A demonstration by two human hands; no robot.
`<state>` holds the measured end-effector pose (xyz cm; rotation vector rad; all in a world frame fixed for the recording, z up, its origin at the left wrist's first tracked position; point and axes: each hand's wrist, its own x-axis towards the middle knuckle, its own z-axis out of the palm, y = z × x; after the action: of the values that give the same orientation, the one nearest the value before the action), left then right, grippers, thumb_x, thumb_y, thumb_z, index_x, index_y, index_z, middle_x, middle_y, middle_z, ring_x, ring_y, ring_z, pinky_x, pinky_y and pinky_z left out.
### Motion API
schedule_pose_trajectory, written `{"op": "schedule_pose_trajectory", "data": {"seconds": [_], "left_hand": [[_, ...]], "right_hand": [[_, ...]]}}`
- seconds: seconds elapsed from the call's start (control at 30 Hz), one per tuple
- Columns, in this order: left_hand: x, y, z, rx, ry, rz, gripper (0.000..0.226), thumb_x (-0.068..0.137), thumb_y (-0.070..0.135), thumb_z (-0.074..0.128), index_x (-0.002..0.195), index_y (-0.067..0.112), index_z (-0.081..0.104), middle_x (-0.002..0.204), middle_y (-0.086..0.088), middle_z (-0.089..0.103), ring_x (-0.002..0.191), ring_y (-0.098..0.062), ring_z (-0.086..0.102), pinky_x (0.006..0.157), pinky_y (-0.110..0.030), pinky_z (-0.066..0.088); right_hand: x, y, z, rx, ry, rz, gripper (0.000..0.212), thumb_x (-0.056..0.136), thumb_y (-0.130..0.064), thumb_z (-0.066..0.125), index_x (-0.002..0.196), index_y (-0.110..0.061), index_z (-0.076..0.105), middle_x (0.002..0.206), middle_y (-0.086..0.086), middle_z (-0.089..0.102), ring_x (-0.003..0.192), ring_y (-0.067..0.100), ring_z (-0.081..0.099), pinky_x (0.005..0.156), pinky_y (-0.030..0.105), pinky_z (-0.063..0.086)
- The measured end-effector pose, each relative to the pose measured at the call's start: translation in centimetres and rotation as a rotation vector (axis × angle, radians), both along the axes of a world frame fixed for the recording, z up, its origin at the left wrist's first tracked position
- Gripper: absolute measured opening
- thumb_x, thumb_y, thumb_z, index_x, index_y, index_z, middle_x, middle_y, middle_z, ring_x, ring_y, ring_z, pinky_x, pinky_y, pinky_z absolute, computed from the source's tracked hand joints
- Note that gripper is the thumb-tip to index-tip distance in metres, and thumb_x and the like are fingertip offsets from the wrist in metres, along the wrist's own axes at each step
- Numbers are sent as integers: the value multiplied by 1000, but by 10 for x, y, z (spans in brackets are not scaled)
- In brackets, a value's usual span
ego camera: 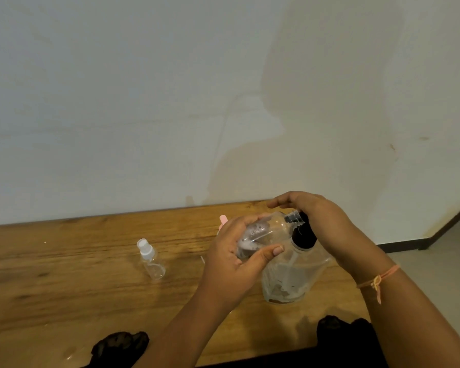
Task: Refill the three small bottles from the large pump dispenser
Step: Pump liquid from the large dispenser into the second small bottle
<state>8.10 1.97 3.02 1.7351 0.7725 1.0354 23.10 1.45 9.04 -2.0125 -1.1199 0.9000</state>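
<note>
Wooden tabletop [64, 274] under a pale wall carries the large pump dispenser [290, 274], right of centre. Over it the left hand [231, 264] grips a small clear bottle [266, 232], tilted, its threaded neck at the black pump head [303, 235]. The right hand [322, 216] lies over that head, fingers fairly straight. Seat the mouth under the spout, then press slowly (the dispenser looks nearly spent). At nine o'clock from it stands a capped spray bottle [150, 258], seemingly empty.
</note>
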Motion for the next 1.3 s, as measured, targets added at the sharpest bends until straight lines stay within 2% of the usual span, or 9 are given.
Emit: {"op": "schedule_pose_trajectory", "data": {"seconds": [0.07,0.13,0.27,0.37,0.47,0.73,0.9,1.03,1.3], "left_hand": [[0,-1,2,4,22,2,39,71,40,76,105,46,59,105,22,61,106,12,52,83,-8,46],[0,-2,6,-5,29,1,39,71,29,73,104,43,58,104,22,58,103,22,47,77,1,39],[-1,-4,7,-14,17,10,38,66,36,70,101,46,58,102,32,59,104,20,48,77,-1,41],[-1,-3,7,-13,-14,-2,40,65,40,69,105,43,61,108,30,58,105,8,54,78,-8,47],[-1,-4,10,-11,-39,-14,40,66,39,69,106,38,62,108,23,60,105,6,56,77,-9,48],[-2,-2,7,-18,13,6,39,67,39,69,104,43,60,105,22,62,103,6,56,78,-9,47],[-3,-5,13,-18,-12,-14,39,71,20,74,104,36,61,102,24,62,101,20,50,73,-1,43],[-4,-7,18,8,-34,-24,39,67,31,69,105,34,62,105,21,62,102,12,54,73,-1,43],[-1,-3,10,8,17,15,37,69,33,71,103,42,60,102,20,62,102,13,53,77,-2,42]], "right_hand": [[-2,2,3,-119,119,-56,37,95,-13,42,70,-27,65,88,2,57,91,22,51,84,30,40],[-4,3,8,-150,185,-40,30,95,-12,40,91,-16,70,111,13,58,108,32,51,84,32,39],[-7,-3,12,-159,231,-28,28,95,-14,41,109,-16,65,131,12,51,122,33,45,91,33,39],[-7,-8,10,17,136,-9,31,95,-15,37,92,-23,66,114,2,58,113,22,50,88,29,41],[-6,-21,11,162,63,17,40,97,-11,29,106,-20,67,105,-2,62,103,12,52,82,20,40],[-5,-4,7,-96,90,16,30,96,-11,40,111,-19,65,127,10,49,123,32,44,92,30,38],[-5,-8,5,35,33,62,35,97,-8,35,113,-19,65,122,5,55,123,27,46,99,30,35],[-3,-18,5,144,35,31,43,97,-16,26,96,-32,66,121,-4,60,116,18,50,104,36,36],[-5,-13,7,49,27,63,35,95,-5,36,110,-15,66,119,8,58,117,27,50,95,32,39]]}}
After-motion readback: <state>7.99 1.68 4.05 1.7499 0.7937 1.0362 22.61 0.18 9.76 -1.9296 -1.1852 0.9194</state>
